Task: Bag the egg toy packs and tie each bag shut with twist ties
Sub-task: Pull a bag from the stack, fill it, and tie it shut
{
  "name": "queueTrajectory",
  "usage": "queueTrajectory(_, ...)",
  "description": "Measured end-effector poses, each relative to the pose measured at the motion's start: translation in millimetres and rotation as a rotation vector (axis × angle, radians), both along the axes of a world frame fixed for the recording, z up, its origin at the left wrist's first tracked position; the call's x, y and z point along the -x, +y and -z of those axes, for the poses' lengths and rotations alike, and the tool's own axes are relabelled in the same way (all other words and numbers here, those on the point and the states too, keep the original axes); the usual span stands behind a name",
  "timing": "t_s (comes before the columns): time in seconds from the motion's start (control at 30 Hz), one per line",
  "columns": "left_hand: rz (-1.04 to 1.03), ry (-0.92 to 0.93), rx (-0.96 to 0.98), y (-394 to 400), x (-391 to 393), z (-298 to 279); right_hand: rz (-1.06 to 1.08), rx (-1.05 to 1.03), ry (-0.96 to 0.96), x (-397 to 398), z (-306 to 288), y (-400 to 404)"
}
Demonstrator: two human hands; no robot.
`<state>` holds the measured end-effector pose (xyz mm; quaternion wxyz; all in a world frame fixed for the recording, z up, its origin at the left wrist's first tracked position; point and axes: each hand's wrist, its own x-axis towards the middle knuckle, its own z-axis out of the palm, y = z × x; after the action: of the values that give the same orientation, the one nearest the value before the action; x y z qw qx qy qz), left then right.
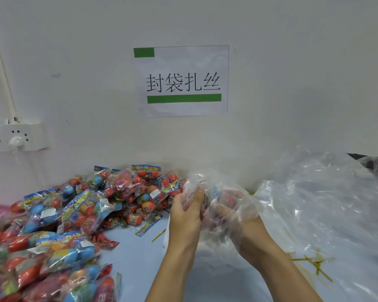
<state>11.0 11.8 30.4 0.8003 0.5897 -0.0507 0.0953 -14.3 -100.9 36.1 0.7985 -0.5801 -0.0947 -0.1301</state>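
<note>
Both hands [184,211] [238,216] raised, fingers curled together

We're at a packing workstation: station sign [181,80] at 12 o'clock, heaped egg toy packs [59,216] at 9 on the bench [135,253].

The clear bag [207,192] is thin, see-through plastic film, crinkled and glossy where light catches its folds. The heap of spare bags [327,203] is the same filmy plastic, wrinkled and shiny. The egg toy packs [79,214] are wrapped in glossy transparent plastic with shiny printed header strips; the eggs inside look like smooth hard plastic. The twist ties [314,263] are thin yellow strips with a slight sheen. The table [138,258] has a smooth, matt pale blue surface. The sign [181,80] is matt white paper. The wall [292,73] is matt. The socket strip [15,137] is smooth white plastic.
</note>
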Motion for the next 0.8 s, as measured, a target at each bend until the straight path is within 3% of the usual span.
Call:
queueTrajectory(0.2,0.159,0.053,-0.12,-8.3,1.9,2.3,0.471,0.042,-0.062,-7.2,10.8,5.9)
queueTrajectory(0.3,0.179,0.101,-0.187,-12.0,3.0,6.0,0.599,0.092,-0.088,-9.5,8.9,-1.0)
queueTrajectory(0.43,0.208,0.13,-0.158,-11.3,5.8,2.2,0.625,0.1,-0.087,-8.4,8.6,-1.7)
queueTrajectory(0.57,0.176,0.346,-0.055,-6.9,6.1,-0.4,0.596,0.007,-0.071,-8.9,6.9,-5.1)
queueTrajectory(0.7,0.326,0.305,-0.281,-4.3,10.2,3.2,0.52,-0.074,-0.032,-9.4,6.8,-6.8)
queueTrajectory(0.8,0.413,0.233,-0.423,-3.9,14.5,5.6,0.55,-0.021,0.039,-11.4,8.3,-14.8)
